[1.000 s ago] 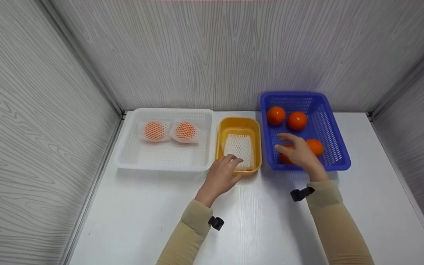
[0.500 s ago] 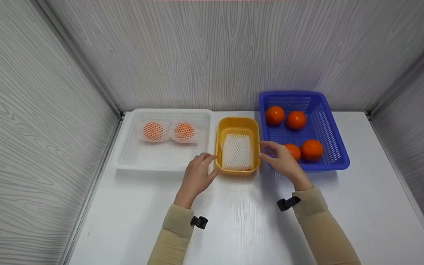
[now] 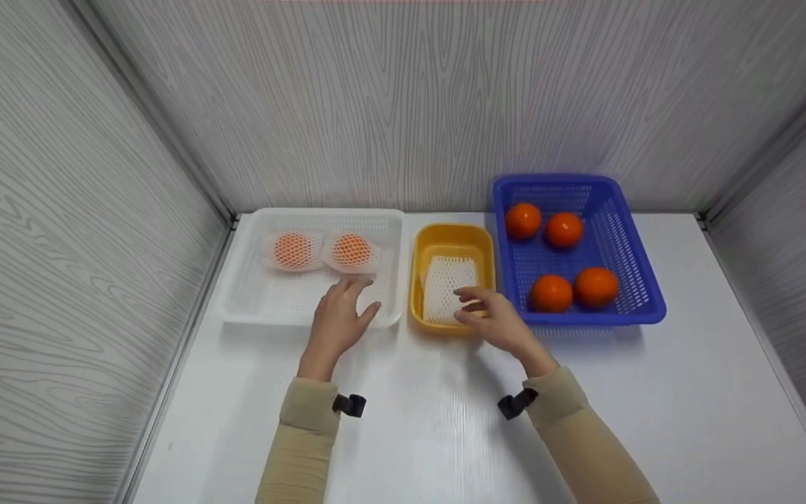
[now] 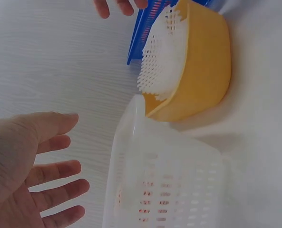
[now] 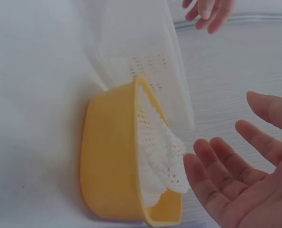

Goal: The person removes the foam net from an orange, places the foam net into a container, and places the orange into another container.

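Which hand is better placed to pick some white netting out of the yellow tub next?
Probably the right hand: it hovers over the yellow tub, close to the white netting, and holds nothing. The left hand is empty too, but hangs by the white basket, farther away.

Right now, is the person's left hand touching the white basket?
Apart. The left wrist view shows it: a strip of the wood-grain wall is visible between the left hand and the near rim of the white basket.

Booth-style workstation (image 3: 725,392). Grey wood-grain panels (image 3: 375,105) wall three sides of a white tabletop (image 3: 424,434). Wider setting unclear.
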Demonstrator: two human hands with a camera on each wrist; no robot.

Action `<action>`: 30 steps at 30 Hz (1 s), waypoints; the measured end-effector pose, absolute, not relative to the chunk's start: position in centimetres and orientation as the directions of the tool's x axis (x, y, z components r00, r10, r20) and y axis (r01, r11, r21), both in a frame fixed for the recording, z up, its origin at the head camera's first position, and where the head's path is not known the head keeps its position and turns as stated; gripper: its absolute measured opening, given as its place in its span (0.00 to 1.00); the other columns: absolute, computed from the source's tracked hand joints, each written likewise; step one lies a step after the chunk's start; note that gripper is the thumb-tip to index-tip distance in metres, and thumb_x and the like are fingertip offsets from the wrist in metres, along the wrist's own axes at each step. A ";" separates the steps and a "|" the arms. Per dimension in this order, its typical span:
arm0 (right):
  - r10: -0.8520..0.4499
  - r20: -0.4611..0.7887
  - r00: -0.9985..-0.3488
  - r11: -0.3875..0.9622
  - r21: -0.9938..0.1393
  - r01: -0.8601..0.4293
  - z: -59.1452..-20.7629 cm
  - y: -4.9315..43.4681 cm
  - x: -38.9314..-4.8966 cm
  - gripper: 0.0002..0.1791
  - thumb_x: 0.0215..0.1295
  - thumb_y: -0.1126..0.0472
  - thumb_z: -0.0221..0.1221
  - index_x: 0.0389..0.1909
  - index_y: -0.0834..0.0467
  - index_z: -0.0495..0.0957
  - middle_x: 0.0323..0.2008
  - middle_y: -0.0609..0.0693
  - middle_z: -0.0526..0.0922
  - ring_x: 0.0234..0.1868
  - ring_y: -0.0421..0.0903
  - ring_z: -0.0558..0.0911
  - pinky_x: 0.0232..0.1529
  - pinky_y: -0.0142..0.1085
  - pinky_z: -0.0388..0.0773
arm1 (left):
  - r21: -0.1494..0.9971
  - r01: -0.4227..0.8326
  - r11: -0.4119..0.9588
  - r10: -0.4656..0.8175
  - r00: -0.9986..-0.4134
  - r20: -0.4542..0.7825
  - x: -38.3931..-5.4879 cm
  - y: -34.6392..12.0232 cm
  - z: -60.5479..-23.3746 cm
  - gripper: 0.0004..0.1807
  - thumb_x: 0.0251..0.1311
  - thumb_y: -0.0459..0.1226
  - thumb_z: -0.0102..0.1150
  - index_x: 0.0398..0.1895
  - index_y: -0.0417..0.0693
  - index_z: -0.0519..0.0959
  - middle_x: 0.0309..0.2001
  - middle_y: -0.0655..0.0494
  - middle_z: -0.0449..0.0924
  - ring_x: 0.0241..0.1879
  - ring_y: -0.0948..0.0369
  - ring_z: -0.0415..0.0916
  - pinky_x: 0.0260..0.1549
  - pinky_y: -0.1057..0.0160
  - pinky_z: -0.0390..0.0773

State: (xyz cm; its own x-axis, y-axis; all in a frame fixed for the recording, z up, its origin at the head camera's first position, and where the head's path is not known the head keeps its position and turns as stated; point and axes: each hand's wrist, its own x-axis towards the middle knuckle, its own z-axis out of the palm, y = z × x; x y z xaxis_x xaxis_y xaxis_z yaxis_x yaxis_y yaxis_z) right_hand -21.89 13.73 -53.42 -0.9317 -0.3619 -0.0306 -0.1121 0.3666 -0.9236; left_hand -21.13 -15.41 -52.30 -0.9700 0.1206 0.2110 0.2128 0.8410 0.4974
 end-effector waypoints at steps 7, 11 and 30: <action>-0.408 0.010 -0.913 0.335 -0.928 -0.160 -54.1 11.7 -21.7 0.23 0.66 0.63 0.62 0.61 0.65 0.74 0.54 0.63 0.77 0.51 0.57 0.80 0.52 0.50 0.77 | 0.482 0.208 0.851 0.123 -0.972 0.202 -22.5 -17.5 -51.7 0.23 0.62 0.41 0.65 0.58 0.43 0.78 0.54 0.44 0.76 0.54 0.47 0.74 0.53 0.47 0.73; -0.422 0.027 -0.906 0.327 -0.928 -0.180 -54.3 10.6 -21.6 0.22 0.67 0.63 0.61 0.60 0.66 0.74 0.53 0.62 0.78 0.50 0.55 0.80 0.52 0.49 0.77 | 0.481 0.196 0.854 0.114 -0.974 0.195 -23.5 -18.3 -51.5 0.23 0.62 0.41 0.65 0.59 0.42 0.78 0.54 0.43 0.76 0.55 0.46 0.74 0.53 0.47 0.73; -0.482 -0.027 -0.876 0.386 -0.904 -0.184 -55.5 6.7 -21.0 0.22 0.68 0.63 0.60 0.62 0.61 0.74 0.56 0.60 0.76 0.50 0.51 0.80 0.49 0.42 0.79 | 0.471 0.108 0.875 0.106 -0.994 0.032 -28.4 -19.4 -50.7 0.25 0.65 0.43 0.62 0.62 0.41 0.76 0.56 0.40 0.75 0.54 0.44 0.74 0.51 0.45 0.74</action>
State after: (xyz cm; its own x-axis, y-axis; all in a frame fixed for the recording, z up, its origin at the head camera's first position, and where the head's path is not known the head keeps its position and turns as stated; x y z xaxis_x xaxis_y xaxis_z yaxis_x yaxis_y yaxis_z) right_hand -21.03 6.73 -55.54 -0.8756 -0.4822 -0.0274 -0.1844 0.3861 -0.9038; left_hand -28.40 -19.35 -50.74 -0.9939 0.1056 0.0324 0.1084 0.8753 0.4713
